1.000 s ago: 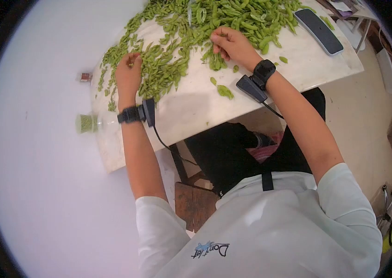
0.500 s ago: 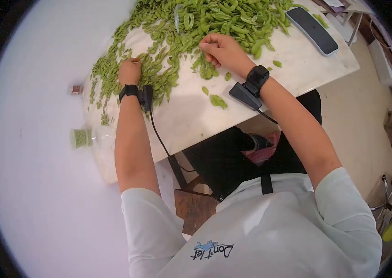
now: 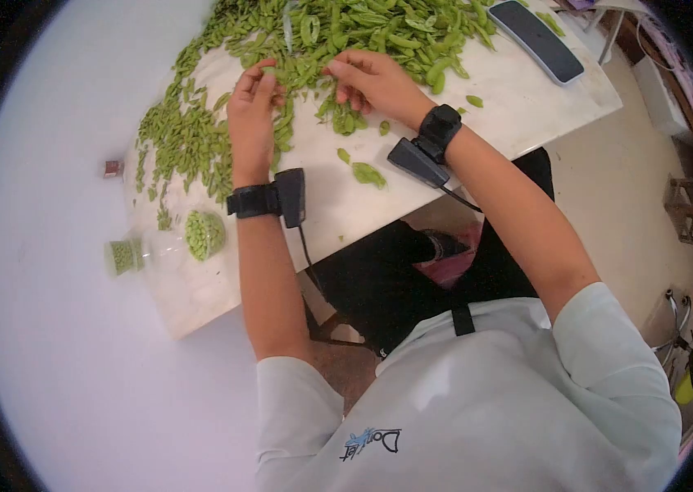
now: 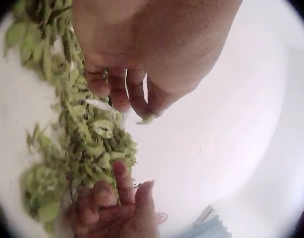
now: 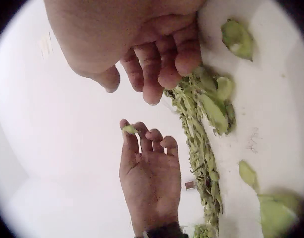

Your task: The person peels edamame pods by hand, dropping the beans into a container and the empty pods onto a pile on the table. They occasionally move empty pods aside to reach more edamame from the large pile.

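A small pod (image 5: 130, 129) is pinched between the thumb and a fingertip of the left hand (image 3: 252, 111), which is held over the near edge of the pile (image 3: 363, 33); its other fingers are loosely bent. The right hand (image 3: 379, 88) is held at the pile's near edge too, fingers part-curled and thumb apart; nothing is seen gripped in it. The pile's far side is cut off by the head view's top edge. Loose pods (image 3: 368, 175) are scattered on the table (image 3: 527, 115), nearer the person than the pile. The phone (image 3: 539, 41) is set right of the pile. Left of the pile's near part, shelled beans (image 3: 204, 235) are seen, their container's outline hard to make out. A clear strip (image 3: 287, 31) is partly hidden among the pile's pods.
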Tool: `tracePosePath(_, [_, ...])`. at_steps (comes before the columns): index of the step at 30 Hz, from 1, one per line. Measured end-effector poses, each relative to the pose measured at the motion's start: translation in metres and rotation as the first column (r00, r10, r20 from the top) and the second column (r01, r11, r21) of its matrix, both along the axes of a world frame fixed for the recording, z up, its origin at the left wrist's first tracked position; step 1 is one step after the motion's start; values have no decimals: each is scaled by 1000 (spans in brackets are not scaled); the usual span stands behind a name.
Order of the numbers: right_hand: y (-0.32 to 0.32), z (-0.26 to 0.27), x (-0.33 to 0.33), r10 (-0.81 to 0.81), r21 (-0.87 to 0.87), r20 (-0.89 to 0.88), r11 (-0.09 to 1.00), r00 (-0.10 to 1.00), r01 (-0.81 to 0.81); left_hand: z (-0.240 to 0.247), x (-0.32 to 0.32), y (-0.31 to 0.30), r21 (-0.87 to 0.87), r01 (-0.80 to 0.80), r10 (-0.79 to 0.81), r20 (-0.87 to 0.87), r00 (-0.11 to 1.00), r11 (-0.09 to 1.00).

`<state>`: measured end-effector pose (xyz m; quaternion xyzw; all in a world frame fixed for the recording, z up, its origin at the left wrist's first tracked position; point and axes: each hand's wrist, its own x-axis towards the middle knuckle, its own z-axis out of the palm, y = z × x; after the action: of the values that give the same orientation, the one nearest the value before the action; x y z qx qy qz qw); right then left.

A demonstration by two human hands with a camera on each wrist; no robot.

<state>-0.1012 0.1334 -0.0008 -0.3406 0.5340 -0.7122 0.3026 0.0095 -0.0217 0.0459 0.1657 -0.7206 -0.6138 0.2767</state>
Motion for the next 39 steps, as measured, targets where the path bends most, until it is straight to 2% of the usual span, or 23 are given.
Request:
tracePosePath(2, [2, 2, 0, 44, -47, 59, 998, 997, -41, -11, -9, 13, -82, 47, -44, 41, 998, 995])
tracePosePath(4, [2, 0, -3, 69, -25, 38, 997, 997, -68, -19, -15, 25, -148, 84, -79, 41, 996, 985])
tracePosePath(7, [0, -3, -6, 99, -4, -67, 995, 993, -99, -41, -19, 24, 9, 121, -120, -55, 991, 993])
tracePosePath(8, [1, -5, -6, 108, 8, -110, 994, 988, -108, -44, -17, 24, 19, 87, -87, -30, 996, 996])
tracePosePath(10, [5, -10, 2, 85, 54, -109, 995, 990, -80, -49, -10, 28, 56, 117, -115, -36, 993, 992])
tracePosePath(11, [-1, -6, -4, 74, 54, -145, 996, 987, -66, -46, -16, 23, 46, 131, -128, -70, 989, 990])
tracePosePath(12, [-3, -5, -5, 84, 59, -134, 995, 987, -76, -47, -17, 22, 118, 137, -120, -140, 983, 983])
tracePosePath(16, [-1, -2, -2, 53, 40, -104, 998, 993, -49, -42, -11, 23, 146, 191, -173, -129, 976, 971])
tracePosePath(22, [0, -4, -3, 6, 65, -237, 998, 972, 10, -46, -10, 20, 87, 210, -196, -145, 970, 974])
tracePosePath(25, [2, 0, 1, 10, 40, -187, 999, 982, -2, -46, -8, 23, 112, 203, -186, -147, 971, 973])
tracePosePath(28, [-3, -6, -3, 32, 46, -171, 999, 985, -25, -41, -5, 27, -9, 198, -198, -85, 976, 980])
tracePosePath(31, [1, -2, -3, 16, 66, -171, 998, 985, -4, -44, -6, 29, 104, 152, -140, -118, 983, 983])
tracePosePath(39, [2, -2, -2, 2, 87, -119, 996, 993, 8, -46, -4, 25, 85, 115, -108, -87, 990, 990])
